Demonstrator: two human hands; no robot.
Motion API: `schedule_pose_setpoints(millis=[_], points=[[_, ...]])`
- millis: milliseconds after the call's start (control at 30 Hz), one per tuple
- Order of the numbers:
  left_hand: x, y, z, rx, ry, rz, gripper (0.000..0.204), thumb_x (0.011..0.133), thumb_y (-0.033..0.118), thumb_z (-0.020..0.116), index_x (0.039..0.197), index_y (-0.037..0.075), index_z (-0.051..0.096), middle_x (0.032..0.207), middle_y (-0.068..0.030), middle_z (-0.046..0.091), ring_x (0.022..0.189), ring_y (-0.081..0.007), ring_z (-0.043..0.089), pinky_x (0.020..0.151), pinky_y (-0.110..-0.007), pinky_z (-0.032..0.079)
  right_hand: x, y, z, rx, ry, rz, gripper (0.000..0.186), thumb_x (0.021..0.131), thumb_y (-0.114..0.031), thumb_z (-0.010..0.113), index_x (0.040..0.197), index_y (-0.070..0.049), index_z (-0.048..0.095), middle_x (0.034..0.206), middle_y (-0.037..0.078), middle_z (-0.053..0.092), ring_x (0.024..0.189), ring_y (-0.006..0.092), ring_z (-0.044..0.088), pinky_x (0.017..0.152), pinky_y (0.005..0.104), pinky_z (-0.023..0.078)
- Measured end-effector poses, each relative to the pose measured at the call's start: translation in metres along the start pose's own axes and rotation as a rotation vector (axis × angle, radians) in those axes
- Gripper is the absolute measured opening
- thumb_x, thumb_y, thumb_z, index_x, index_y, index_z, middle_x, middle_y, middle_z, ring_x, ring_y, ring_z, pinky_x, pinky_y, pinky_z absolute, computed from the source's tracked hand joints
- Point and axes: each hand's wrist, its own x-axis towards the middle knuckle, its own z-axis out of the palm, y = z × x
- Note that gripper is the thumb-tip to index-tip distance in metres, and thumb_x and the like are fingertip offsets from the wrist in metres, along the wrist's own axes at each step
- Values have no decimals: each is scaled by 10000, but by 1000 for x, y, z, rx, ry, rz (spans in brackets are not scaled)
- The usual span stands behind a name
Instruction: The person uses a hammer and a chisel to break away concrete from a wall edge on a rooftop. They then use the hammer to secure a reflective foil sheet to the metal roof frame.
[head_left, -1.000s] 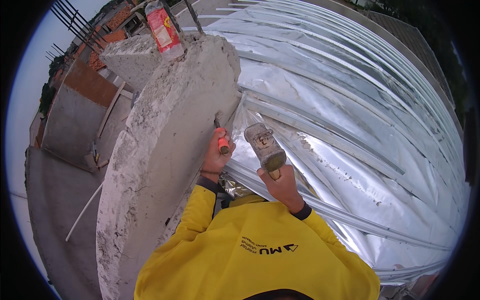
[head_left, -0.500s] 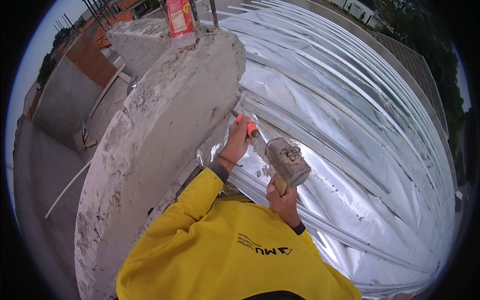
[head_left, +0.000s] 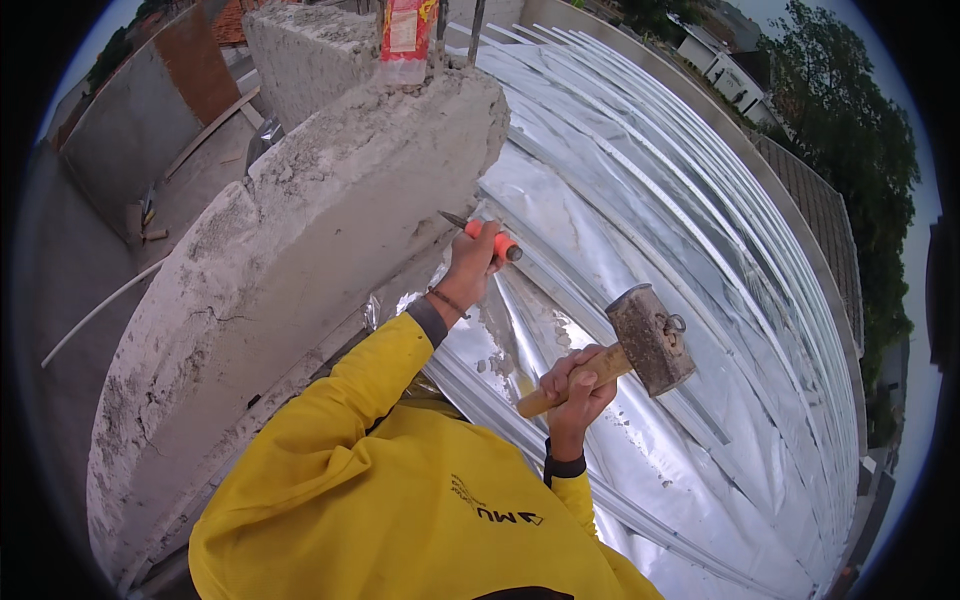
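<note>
My left hand (head_left: 472, 268) is closed round the orange grip of a pointed chisel (head_left: 490, 238). The chisel's dark tip points up and left, close by the side of a rough plastered wall (head_left: 330, 210); whether it touches cannot be made out. To the right, my right hand (head_left: 578, 390) wraps the wooden handle of a club hammer (head_left: 652, 342). Its heavy, worn grey head is raised to the right of the chisel's butt end, apart from it. Both my sleeves are yellow with dark cuffs.
Silver foil sheeting (head_left: 650, 450) under long metal battens (head_left: 640, 160) spreads to the right of the wall. A red packet (head_left: 408, 40) stands on the wall top among upright steel bars (head_left: 476, 30). A pale pipe (head_left: 105, 310) leans at left. Crumbs of debris lie on the foil.
The hammer has swung to the right, away from the chisel, and its handle has tilted over. The chisel's point, earlier at the wall's edge, now shows more fully. The view has shifted slightly.
</note>
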Motion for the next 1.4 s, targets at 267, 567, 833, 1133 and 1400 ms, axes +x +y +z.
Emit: schedule_pose_setpoints(millis=[267,567,833,1133,1400], points=[[-3,2,14,-101,84,45,129,897,183,584,810,98,540,695,-21,554,483,-93,475,394,-232,320,79,-88,13,100,94,-673,331,1046,-340,444,822,-136,311,523,0,309,399,94,288,384,273,323],[19,7,25,-87,145,43,139,892,193,574,803,88,556,639,-28,539,481,-111,473,422,-249,335,55,98,-13,-568,-168,379,214,925,-176,652,815,-51,518,592,15,510,499,90,478,466,258,393],[7,-4,1,-70,50,18,158,897,178,578,776,79,553,655,-23,531,486,-103,471,428,-250,350,99,-74,8,94,55,-452,298,1026,-214,443,754,-148,340,551,-16,315,432,86,295,403,278,324],[14,-3,4,-36,119,-8,133,896,185,595,817,87,552,738,-13,554,541,-95,513,429,-234,377,50,102,-19,-569,-171,476,244,910,-220,702,882,-56,524,580,-9,494,411,89,437,398,263,360],[15,-5,-7,-104,39,32,152,906,185,586,802,89,529,677,-12,528,507,-92,482,409,-241,353,93,-58,-4,-19,16,-333,270,1010,-270,524,811,-148,389,552,-24,319,426,79,327,423,258,350]])
